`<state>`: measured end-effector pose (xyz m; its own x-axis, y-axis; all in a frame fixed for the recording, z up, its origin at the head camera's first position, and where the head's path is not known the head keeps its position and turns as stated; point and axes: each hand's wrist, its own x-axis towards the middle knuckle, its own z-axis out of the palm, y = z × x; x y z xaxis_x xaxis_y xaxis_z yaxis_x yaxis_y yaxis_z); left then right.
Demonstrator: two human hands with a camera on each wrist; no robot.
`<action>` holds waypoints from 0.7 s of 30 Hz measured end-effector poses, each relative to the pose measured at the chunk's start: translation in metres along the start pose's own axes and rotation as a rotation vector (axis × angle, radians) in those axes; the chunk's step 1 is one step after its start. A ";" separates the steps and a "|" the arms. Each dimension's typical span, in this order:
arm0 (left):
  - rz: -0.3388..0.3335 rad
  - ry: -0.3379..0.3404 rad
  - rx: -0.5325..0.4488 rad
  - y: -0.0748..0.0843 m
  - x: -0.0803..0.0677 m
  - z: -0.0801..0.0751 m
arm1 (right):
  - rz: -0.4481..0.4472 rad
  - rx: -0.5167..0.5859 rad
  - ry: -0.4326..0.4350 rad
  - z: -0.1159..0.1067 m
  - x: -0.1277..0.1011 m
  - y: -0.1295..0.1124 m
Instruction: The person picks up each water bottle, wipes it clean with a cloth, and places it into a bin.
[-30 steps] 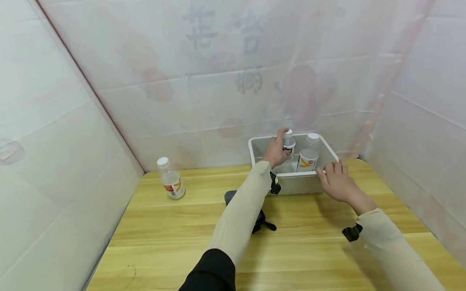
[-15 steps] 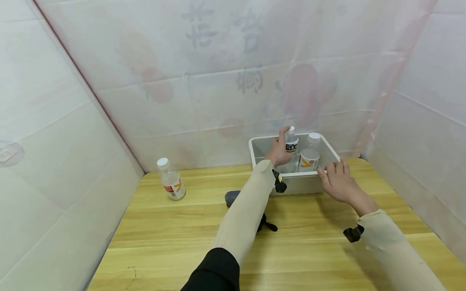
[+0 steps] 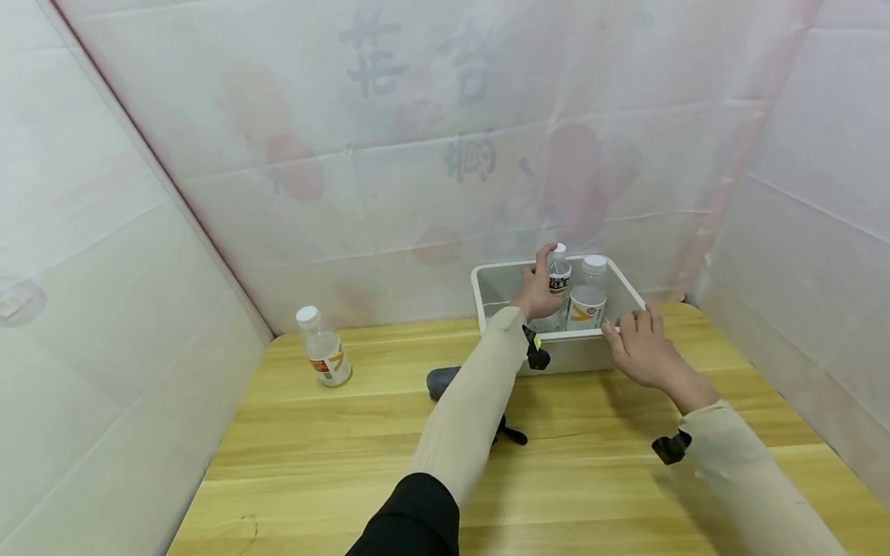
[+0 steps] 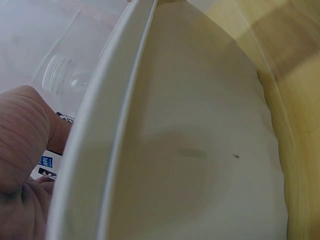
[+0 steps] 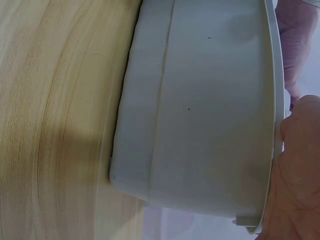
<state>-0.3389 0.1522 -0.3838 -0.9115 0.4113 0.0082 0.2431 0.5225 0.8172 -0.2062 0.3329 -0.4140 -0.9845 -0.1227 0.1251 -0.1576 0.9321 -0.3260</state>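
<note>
Inside the white plastic bin (image 3: 577, 354), my left hand (image 3: 534, 295) grips a clear bottle (image 3: 559, 283) with a white cap and a black-and-white label. The bottle stands roughly upright; its lower part is partly hidden. Just right of it in the same bin is a second clear bottle (image 3: 586, 307), its label white with orange. My right hand (image 3: 645, 354) grips the bin's front right rim, thumb near the inner edge. In the left wrist view, the bin's wall (image 4: 190, 120) hides most of the left hand's bottle. The right wrist view shows the right hand (image 5: 300, 165) on the rim.
A third capped bottle (image 3: 327, 355) stands at the left of the wooden table (image 3: 313, 471). A dark grey object (image 3: 441, 381) with black parts lies partly hidden under the left forearm. White printed sheets (image 3: 382, 208) enclose the table at the back and sides.
Over the last second my left hand has moved slightly right with its bottle, closer to the other bottle in the bin. My right hand has stayed on the rim.
</note>
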 end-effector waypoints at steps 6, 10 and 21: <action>-0.001 -0.006 0.023 -0.001 -0.002 -0.005 | -0.003 -0.003 0.001 0.003 0.001 -0.001; -0.009 0.023 0.090 0.000 -0.005 -0.011 | -0.004 0.003 0.011 0.002 0.003 -0.002; 0.021 0.041 0.218 0.011 -0.015 -0.030 | -0.019 -0.004 -0.013 -0.003 0.006 0.003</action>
<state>-0.3329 0.1293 -0.3571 -0.9171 0.3954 0.0506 0.3239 0.6651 0.6728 -0.2122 0.3360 -0.4118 -0.9823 -0.1446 0.1193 -0.1759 0.9309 -0.3202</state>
